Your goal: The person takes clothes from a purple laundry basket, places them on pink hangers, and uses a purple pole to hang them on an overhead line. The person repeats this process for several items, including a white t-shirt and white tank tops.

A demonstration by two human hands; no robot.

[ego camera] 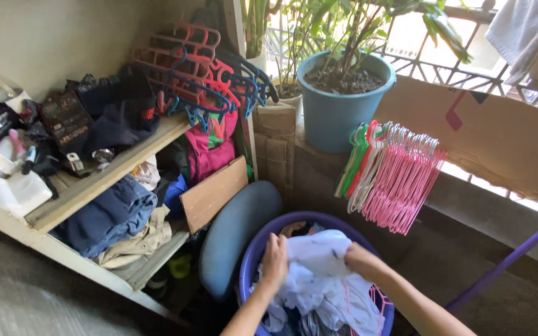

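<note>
I see both grips closed on the white cloth (319, 255): my left hand (274, 260) pinches its left edge, my right hand (359, 258) its right. The cloth lies bunched between them, atop laundry inside the purple basin (253, 255). Pink hangers (400, 177) hang just beyond the basin's far rim.

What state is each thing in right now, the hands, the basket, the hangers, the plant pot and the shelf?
Left hand: gripping the white cloth.
Right hand: gripping the same cloth.
Round purple plastic laundry basket: full of clothes.
Pink wire hangers: bunched, hanging.
Blue plastic plant pot: upright, holding soil and a plant.
Wooden shelf: cluttered.
</note>
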